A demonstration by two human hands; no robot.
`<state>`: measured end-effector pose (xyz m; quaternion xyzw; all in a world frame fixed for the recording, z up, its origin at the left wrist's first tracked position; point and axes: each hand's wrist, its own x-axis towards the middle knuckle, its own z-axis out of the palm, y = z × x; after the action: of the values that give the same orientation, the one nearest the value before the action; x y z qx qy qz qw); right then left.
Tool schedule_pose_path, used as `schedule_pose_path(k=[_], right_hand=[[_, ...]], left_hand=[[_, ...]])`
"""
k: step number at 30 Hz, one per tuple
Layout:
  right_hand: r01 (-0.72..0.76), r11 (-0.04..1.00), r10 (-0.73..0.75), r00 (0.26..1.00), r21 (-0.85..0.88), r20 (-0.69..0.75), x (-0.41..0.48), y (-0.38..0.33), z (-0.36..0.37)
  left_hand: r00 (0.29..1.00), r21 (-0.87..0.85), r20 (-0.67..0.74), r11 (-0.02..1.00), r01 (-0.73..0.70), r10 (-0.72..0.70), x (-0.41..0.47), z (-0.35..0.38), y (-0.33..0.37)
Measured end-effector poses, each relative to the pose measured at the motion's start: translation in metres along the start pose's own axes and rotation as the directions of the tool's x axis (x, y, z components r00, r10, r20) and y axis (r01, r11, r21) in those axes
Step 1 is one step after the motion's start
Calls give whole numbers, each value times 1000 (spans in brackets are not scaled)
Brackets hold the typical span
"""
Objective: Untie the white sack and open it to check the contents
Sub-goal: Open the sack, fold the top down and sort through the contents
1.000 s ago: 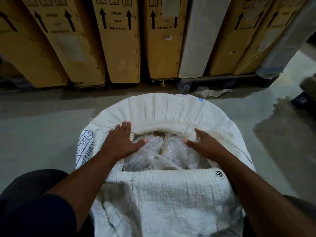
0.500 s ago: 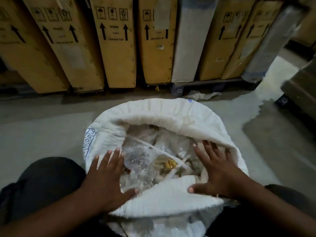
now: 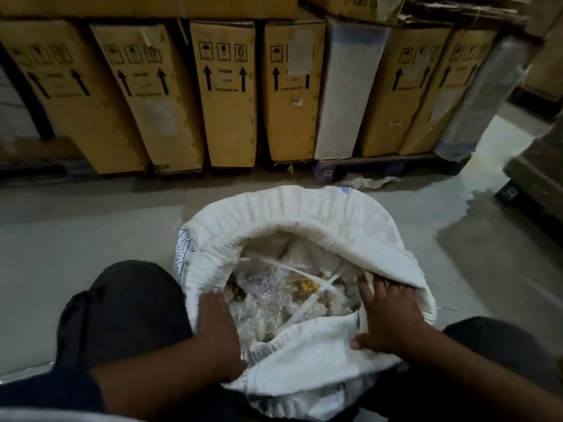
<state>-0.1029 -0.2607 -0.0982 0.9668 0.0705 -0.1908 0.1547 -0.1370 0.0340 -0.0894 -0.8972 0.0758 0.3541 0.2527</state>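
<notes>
The white woven sack (image 3: 304, 214) stands on the floor between my knees, its mouth wide open and its rim rolled down. Inside lie clear plastic bags (image 3: 268, 300) of small pale pieces, white straps crossing over them, and something yellow (image 3: 306, 287) near the middle. My left hand (image 3: 217, 327) presses the sack's left rim, fingers along the inside edge. My right hand (image 3: 387, 315) lies on the right rim with its fingers spread and its thumb over the near fold. Whether either hand pinches the cloth, I cannot tell.
A row of tall brown cardboard boxes (image 3: 227, 92) with up-arrows stands on a dark pallet (image 3: 380, 166) just beyond the sack. A plastic-wrapped box (image 3: 347, 86) is among them. Crumpled paper (image 3: 371, 181) lies on the grey floor. More stacked goods (image 3: 539, 175) sit at right.
The sack's mouth has been spread much wider and the contents now show. Both hands have slid from the far rim to the side rims, nearer to me. The view has tilted up.
</notes>
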Motion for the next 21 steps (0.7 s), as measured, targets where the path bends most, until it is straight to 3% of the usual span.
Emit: schedule_pose_path(k=[3,5,8,11,13,14,17,19,21], right_hand=[[279,958,-286,946,-68,-153,-15,-24,-6],[463,877,-474,877,-128,-79,-31,-36,-1],[553,810,-565,825,-197,-5,-48,-43,13],[557,812,-558,829,-176,49,-57,-43,9],[568,820,-549,815,-66,187,-55,-39,-5],[553,832,-549,816,34,182,-52,-35,-13],[430,810,-448,893,399,-53,-28,-25,-41],[383,794,-312,923,473,-223,-4,-20,-46],[309,820,-190,941,482,-281,23,-13,-45]], left_hand=[[963,39,-209,985,-167,172,-5,-2,1],[932,112,-189,950,-291,308,-10,5,6],[913,94,-134,922,-374,384,-10,23,15],[919,34,-102,925,-378,380,-7,25,9],[899,-14,-112,904,-427,423,-9,12,2],[881,-64,-164,886,-459,445,-9,2,-2],[827,-373,-431,763,-528,362,1,-36,-19],[813,-529,-533,658,-536,234,17,-55,-27],[833,-609,-530,611,-506,162,38,-62,-33]])
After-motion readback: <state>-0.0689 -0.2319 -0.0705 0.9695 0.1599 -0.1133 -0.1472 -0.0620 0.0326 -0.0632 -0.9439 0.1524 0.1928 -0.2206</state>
